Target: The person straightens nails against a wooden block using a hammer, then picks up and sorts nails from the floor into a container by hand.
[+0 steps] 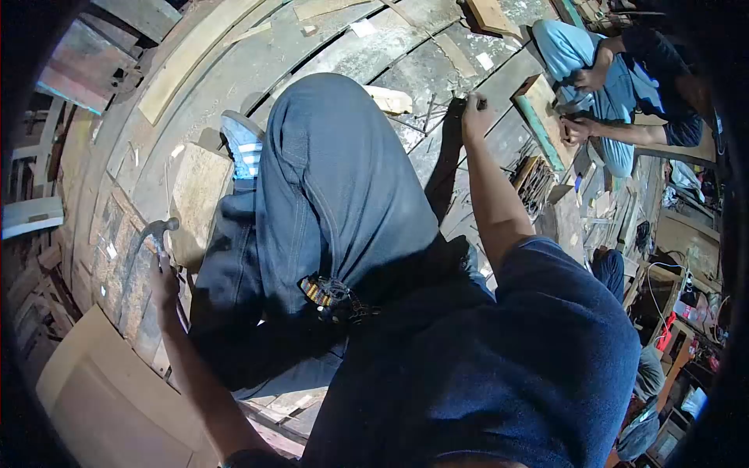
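Left: left hand (162, 285) is gripping hammer (159, 227), fingers wrapping the handle, head sitting clear, presumably for leverage. Right: right hand (475, 121) is hovering over the far floorboards (505, 132), fingers curling; how tightly, around what, cannot tell. Farther right: co-worker's hand (577, 131) is touching green-edged wood block (538, 125), probably steadying it.

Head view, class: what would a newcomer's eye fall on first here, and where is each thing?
Probably the camera wearer's dark trousers, whose bent knee fills the middle of the picture. Next comes the hammer, gripped in the left hand at the picture's left. Towards the upper right, a co-worker's pale blue trousers stand out beside a green-edged piece of wood.
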The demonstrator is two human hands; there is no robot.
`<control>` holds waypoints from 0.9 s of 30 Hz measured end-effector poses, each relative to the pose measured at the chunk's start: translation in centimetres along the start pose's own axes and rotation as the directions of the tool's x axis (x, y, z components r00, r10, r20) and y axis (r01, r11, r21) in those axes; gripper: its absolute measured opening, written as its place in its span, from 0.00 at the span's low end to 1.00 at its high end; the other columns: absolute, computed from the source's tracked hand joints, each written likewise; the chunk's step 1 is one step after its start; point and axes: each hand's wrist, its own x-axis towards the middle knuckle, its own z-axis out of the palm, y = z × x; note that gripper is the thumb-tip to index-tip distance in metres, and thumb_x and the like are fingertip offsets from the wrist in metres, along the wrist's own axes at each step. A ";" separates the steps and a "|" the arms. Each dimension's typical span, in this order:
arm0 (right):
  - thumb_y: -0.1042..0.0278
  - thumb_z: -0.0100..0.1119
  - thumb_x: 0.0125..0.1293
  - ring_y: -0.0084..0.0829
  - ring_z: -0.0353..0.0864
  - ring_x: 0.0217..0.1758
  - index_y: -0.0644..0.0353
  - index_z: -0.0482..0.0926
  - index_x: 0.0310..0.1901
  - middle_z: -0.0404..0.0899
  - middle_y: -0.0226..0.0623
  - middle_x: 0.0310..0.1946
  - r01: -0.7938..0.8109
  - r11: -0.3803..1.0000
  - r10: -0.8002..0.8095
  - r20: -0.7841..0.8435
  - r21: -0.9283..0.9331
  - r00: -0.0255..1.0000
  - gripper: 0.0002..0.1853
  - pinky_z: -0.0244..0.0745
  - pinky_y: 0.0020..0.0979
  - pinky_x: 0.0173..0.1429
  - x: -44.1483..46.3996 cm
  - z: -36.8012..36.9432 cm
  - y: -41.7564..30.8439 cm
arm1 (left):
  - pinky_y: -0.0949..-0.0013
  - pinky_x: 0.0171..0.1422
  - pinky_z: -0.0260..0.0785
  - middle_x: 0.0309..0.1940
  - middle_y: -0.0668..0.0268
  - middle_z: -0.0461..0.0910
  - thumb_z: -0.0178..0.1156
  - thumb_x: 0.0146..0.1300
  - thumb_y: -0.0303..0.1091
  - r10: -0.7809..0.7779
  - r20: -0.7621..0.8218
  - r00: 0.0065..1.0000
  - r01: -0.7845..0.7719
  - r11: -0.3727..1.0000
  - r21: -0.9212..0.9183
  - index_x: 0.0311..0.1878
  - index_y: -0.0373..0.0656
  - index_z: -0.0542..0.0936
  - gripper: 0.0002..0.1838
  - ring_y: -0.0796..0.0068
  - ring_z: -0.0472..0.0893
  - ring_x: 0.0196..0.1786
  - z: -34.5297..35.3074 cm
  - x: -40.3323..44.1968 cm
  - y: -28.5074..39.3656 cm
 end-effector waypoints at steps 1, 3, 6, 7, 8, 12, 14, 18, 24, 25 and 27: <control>0.65 0.60 0.61 0.26 0.76 0.30 0.66 0.77 0.38 0.78 0.35 0.28 -0.001 1.000 0.001 0.002 -0.001 1.000 0.11 0.71 0.29 0.36 0.2 -0.1 -0.3 | 0.64 0.26 0.59 0.18 0.62 0.69 0.43 0.68 0.49 -0.098 0.078 0.992 0.101 0.994 -0.040 0.40 0.37 0.73 0.21 0.72 0.68 0.20 -0.2 -0.1 0.3; 0.58 0.61 0.60 0.35 0.78 0.33 0.66 0.77 0.38 0.79 0.44 0.30 0.005 0.936 0.038 0.115 -0.351 0.993 0.17 0.71 0.33 0.41 0.5 -0.6 -3.5 | 0.64 0.27 0.59 0.18 0.62 0.69 0.43 0.68 0.49 0.010 0.048 0.999 -0.010 1.000 -0.010 0.41 0.37 0.72 0.21 0.72 0.68 0.21 -0.1 0.4 -1.0; 0.55 0.60 0.59 0.49 0.78 0.42 0.68 0.76 0.41 0.79 0.54 0.38 0.084 0.829 0.135 0.344 -0.553 0.929 0.20 0.71 0.41 0.46 0.7 -0.8 -3.7 | 0.64 0.27 0.59 0.19 0.61 0.69 0.43 0.68 0.49 0.010 0.033 0.999 -0.010 1.000 -0.017 0.42 0.37 0.72 0.22 0.71 0.68 0.21 0.0 0.1 -0.2; 0.56 0.59 0.59 0.52 0.78 0.44 0.68 0.75 0.41 0.78 0.56 0.39 0.120 0.790 0.125 0.349 -0.602 0.929 0.20 0.71 0.43 0.47 0.3 -0.8 -4.5 | 0.64 0.27 0.59 0.19 0.60 0.69 0.43 0.68 0.49 -0.101 0.049 0.994 0.104 0.993 -0.051 0.43 0.37 0.72 0.22 0.71 0.69 0.21 0.0 -0.2 0.4; 0.56 0.59 0.59 0.52 0.78 0.44 0.68 0.75 0.41 0.78 0.56 0.39 0.122 0.791 0.123 0.351 -0.599 0.928 0.20 0.71 0.43 0.47 0.5 -0.7 -4.3 | 0.65 0.27 0.60 0.20 0.60 0.71 0.43 0.68 0.49 -0.072 0.062 0.996 0.074 0.997 -0.031 0.44 0.36 0.72 0.22 0.71 0.70 0.21 -0.2 0.0 -0.1; 0.61 0.55 0.61 0.57 0.74 0.46 0.68 0.74 0.41 0.76 0.59 0.39 0.221 0.788 0.071 0.441 -0.575 0.895 0.16 0.70 0.45 0.49 0.9 -0.6 -3.3 | 0.65 0.26 0.61 0.19 0.60 0.72 0.45 0.68 0.48 -0.090 0.022 0.996 0.091 0.995 -0.035 0.43 0.36 0.73 0.21 0.70 0.72 0.21 0.0 -0.3 0.5; 0.64 0.53 0.63 0.59 0.73 0.46 0.68 0.73 0.42 0.75 0.60 0.40 0.262 0.803 0.026 0.472 -0.535 0.881 0.14 0.69 0.46 0.49 1.0 -0.7 -3.5 | 0.65 0.26 0.61 0.18 0.60 0.71 0.45 0.68 0.48 -0.045 0.036 0.998 0.048 0.997 -0.057 0.42 0.36 0.73 0.21 0.71 0.71 0.21 0.1 0.2 -0.4; 0.64 0.48 0.67 0.44 0.76 0.40 0.64 0.70 0.46 0.76 0.48 0.35 0.098 0.956 0.030 0.421 -0.278 0.907 0.13 0.71 0.40 0.46 1.2 -1.1 -3.0 | 0.64 0.25 0.61 0.16 0.61 0.70 0.45 0.67 0.48 -0.072 0.040 0.997 0.072 0.997 0.003 0.41 0.37 0.73 0.20 0.71 0.71 0.19 -0.2 -0.1 0.5; 0.64 0.43 0.70 0.27 0.71 0.32 0.58 0.72 0.42 0.72 0.33 0.27 -0.801 0.273 0.396 0.697 0.532 0.598 0.10 0.71 0.30 0.40 1.9 -1.9 -5.6 | 0.63 0.24 0.60 0.15 0.61 0.70 0.45 0.67 0.49 0.004 -0.003 1.000 -0.004 0.998 -0.068 0.43 0.37 0.73 0.22 0.68 0.71 0.18 0.4 0.3 -1.0; 0.63 0.43 0.70 0.26 0.71 0.31 0.59 0.72 0.41 0.71 0.32 0.26 -0.826 0.175 0.377 0.739 0.536 0.559 0.10 0.71 0.30 0.40 1.8 -1.8 -6.0 | 0.63 0.24 0.60 0.15 0.61 0.70 0.45 0.67 0.49 0.004 -0.005 1.000 -0.004 0.998 -0.068 0.43 0.37 0.73 0.22 0.68 0.71 0.18 0.2 0.3 -0.9; 0.62 0.45 0.69 0.25 0.70 0.30 0.57 0.72 0.40 0.70 0.29 0.25 -0.819 0.190 0.378 0.730 0.541 0.569 0.09 0.69 0.27 0.37 1.9 -1.8 -5.7 | 0.62 0.24 0.60 0.16 0.59 0.71 0.44 0.67 0.49 -0.073 0.031 0.997 0.073 0.997 0.018 0.44 0.36 0.74 0.22 0.67 0.72 0.19 0.0 0.3 -0.9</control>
